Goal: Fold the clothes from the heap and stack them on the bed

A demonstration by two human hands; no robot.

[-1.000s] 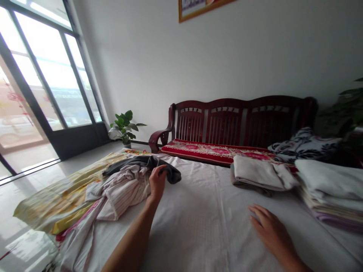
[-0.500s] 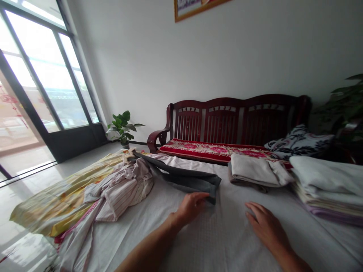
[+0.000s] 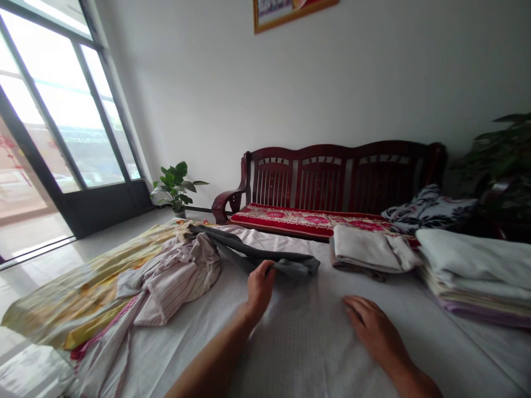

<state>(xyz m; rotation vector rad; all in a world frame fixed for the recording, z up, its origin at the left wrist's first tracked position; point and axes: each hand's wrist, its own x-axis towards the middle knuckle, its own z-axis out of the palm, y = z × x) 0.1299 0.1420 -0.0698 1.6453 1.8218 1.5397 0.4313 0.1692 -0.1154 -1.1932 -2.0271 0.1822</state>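
Left hand (image 3: 260, 284) pinching the dark grey garment (image 3: 292, 265), too blurred to name surely, unfolded on the white sheet (image 3: 298, 342) | right hand (image 3: 377, 331) loosely spread, gripping nothing | already folded, right: tall stack (image 3: 477, 268), pale cloth (image 3: 365, 249) | unfolded, left: crumpled striped clothes (image 3: 174, 284)

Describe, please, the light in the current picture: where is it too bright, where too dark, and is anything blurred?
Head view: daylight washes out the glass panes and glares off the glossy floor. Head view: the leafy plant at the right edge sinks into shadow. Head view: the left hand and dark grey cloth look slightly soft, yet distinguishable.
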